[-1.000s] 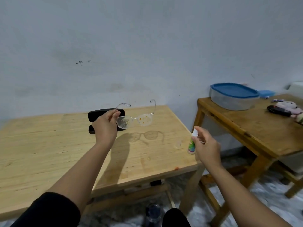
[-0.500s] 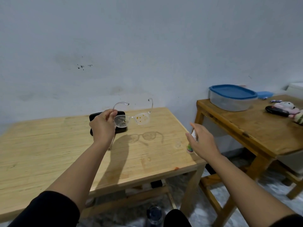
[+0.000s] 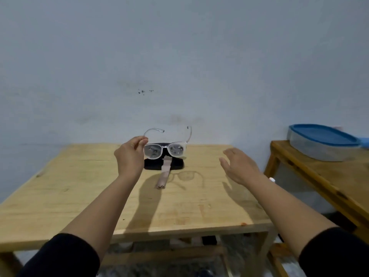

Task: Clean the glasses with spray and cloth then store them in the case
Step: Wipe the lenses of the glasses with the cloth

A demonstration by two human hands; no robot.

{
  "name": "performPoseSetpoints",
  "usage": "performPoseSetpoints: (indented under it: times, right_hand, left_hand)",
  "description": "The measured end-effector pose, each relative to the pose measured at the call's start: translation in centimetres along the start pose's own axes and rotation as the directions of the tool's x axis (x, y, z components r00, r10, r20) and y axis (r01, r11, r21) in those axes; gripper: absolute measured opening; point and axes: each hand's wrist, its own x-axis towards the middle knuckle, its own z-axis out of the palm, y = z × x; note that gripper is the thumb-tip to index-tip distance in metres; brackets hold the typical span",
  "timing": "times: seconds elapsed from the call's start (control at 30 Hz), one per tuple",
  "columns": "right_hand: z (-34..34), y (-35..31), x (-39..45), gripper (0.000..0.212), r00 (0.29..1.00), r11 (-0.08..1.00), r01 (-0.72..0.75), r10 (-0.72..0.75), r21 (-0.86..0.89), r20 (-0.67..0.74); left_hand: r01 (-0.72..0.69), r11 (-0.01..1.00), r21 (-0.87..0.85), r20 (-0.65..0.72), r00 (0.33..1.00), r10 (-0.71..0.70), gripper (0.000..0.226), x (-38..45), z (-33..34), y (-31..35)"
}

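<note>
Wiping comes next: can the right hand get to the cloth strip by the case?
Probably yes. The right hand is open and empty, and bare table lies between it and the cloth; the glasses are held above.

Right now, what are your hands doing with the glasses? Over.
Left hand pinching the clear glasses up in the air. Right hand open, empty. Lenses spotty. Cloth draped off the black case; nothing in the way.

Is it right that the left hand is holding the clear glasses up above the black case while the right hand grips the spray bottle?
Not quite. In the head view the left hand does hold the clear glasses above the black case, but the right hand is open and empty, hovering over the table. It grips no spray bottle.
</note>
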Motion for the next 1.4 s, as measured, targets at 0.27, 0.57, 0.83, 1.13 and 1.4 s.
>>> performPoseSetpoints:
  times: [0.27, 0.57, 0.83, 1.13, 1.4]
  right_hand:
    - [5.7, -8.3, 2.6, 0.047, 0.973, 0.971, 0.221, -0.225, 0.090, 0.045]
    - [11.3, -13.0, 4.3, 0.046, 0.923, 0.926, 0.333, -0.359, 0.180, 0.137]
    - [13.5, -12.7, 7.7, 0.042, 0.939, 0.938, 0.295, -0.320, 0.183, 0.129]
    - [15.3, -11.9, 8.6, 0.037, 0.949, 0.897, 0.255, -0.304, 0.362, 0.084]
    - [13.4, -10.7, 7.6, 0.039, 0.900, 0.790, 0.324, -0.426, 0.520, 0.086]
  left_hand:
    - [0.071, 0.990, 0.121, -0.113, 0.992, -0.057, 0.021, 1.7, -6.3, -3.8]
    - [0.180, 0.963, 0.199, -0.204, 0.969, -0.139, 0.021, 3.0, -10.7, -8.3]
    - [0.248, 0.934, 0.258, -0.236, 0.953, -0.188, 0.022, 3.9, -10.7, -11.0]
    - [0.257, 0.933, 0.253, -0.207, 0.956, -0.208, 0.023, 4.5, -8.9, -12.2]
    - [0.260, 0.941, 0.218, -0.187, 0.957, -0.221, 0.023, 4.3, -7.8, -12.4]
